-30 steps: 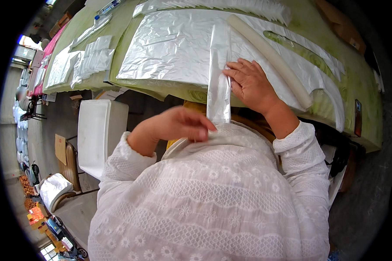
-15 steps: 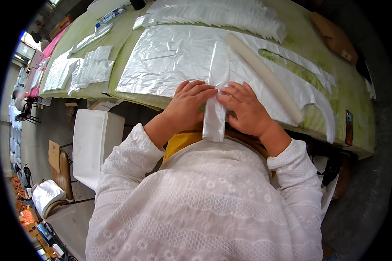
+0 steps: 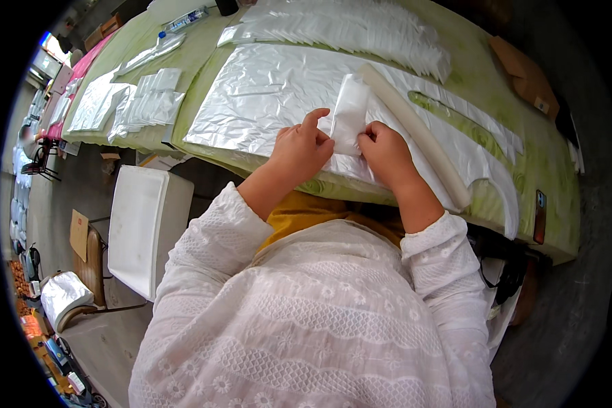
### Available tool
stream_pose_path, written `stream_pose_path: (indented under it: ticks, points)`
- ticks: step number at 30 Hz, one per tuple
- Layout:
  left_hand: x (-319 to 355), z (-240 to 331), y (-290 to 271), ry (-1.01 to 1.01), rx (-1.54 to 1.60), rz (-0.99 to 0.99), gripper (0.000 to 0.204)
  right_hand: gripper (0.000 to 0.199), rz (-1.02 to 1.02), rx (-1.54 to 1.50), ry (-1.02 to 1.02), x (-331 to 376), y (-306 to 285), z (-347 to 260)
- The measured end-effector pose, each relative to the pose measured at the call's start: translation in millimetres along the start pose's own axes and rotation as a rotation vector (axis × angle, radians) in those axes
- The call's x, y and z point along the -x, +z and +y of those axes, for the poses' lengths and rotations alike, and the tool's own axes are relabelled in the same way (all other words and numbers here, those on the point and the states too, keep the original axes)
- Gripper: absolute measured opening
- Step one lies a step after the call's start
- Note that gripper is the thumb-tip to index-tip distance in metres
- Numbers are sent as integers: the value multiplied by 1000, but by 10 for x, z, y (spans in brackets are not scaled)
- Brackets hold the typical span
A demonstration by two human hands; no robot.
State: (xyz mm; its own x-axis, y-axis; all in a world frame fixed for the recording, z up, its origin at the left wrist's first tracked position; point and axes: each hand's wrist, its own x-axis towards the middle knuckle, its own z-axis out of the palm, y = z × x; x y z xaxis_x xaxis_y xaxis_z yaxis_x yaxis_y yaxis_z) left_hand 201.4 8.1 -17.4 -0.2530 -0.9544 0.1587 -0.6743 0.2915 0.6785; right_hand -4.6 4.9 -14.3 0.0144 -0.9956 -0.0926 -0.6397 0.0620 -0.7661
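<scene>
A folded clear plastic bag (image 3: 349, 117), a short flat rectangle, lies over a stack of thin plastic sheets (image 3: 251, 88) near the table's front edge. My right hand (image 3: 389, 155) pinches its lower right corner between thumb and bent fingers. At the lower left edge is my left hand (image 3: 302, 146), its index finger raised and its thumb tip at or very near the plastic. The left hand's remaining fingers are partly curled, with nothing seen in them. Just right of the bag, a long off-white roll or tube (image 3: 421, 139) lies slanting across the sheets.
Many folded plastic bags (image 3: 360, 30) lie in an overlapping row at the far side of the green-covered table (image 3: 197, 81). Smaller folded bags (image 3: 146, 102) sit to the left. A phone (image 3: 539, 217) rests at the right edge; a white bin (image 3: 139, 231) stands left of me.
The long narrow strip that hung over the table edge is now folded up into a shorter packet on the sheets. My left index finger has lifted; my right fingers have closed on the corner.
</scene>
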Motion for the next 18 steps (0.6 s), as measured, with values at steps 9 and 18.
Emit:
stream_pose_path:
  ticks: [9,18]
  points:
    - [-49,49,126,488,-328,-62,82,37,-1,186,59,-89,-20,-118]
    - [33,67,256,360,-442,-147,88,35,-19,88,25,178,12,-87]
